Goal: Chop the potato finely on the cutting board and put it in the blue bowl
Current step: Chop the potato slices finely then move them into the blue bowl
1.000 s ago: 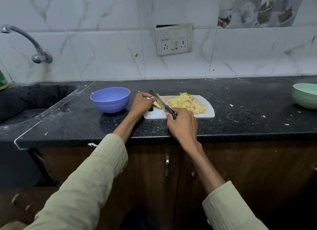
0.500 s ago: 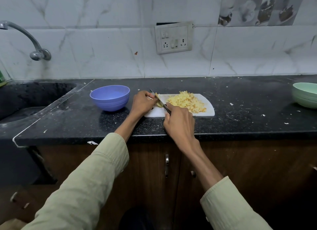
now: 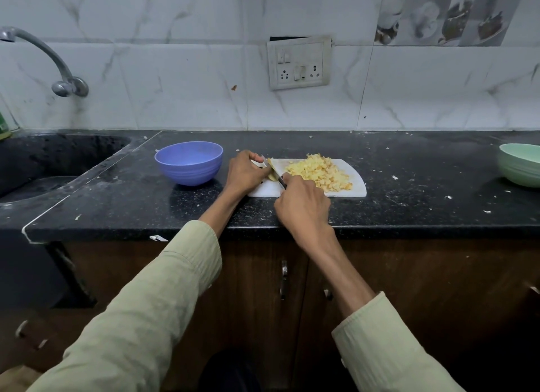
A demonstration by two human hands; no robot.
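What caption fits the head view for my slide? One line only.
Right hand slices the last potato piece with a knife, left hand steadying it.

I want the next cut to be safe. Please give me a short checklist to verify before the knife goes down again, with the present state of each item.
1. Right hand grips the knife handle: ok.
2. Left hand holds the remaining potato piece at the board's left end: ok.
3. Left fingertips away from the blade: cannot tell, they are curled very near it.
4. Cutting board lies flat on the counter: ok.
5. Chopped pile stays on the board, right of the blade: ok.
6. Blue bowl stands upright, left of the board, ready for the potato: ok.
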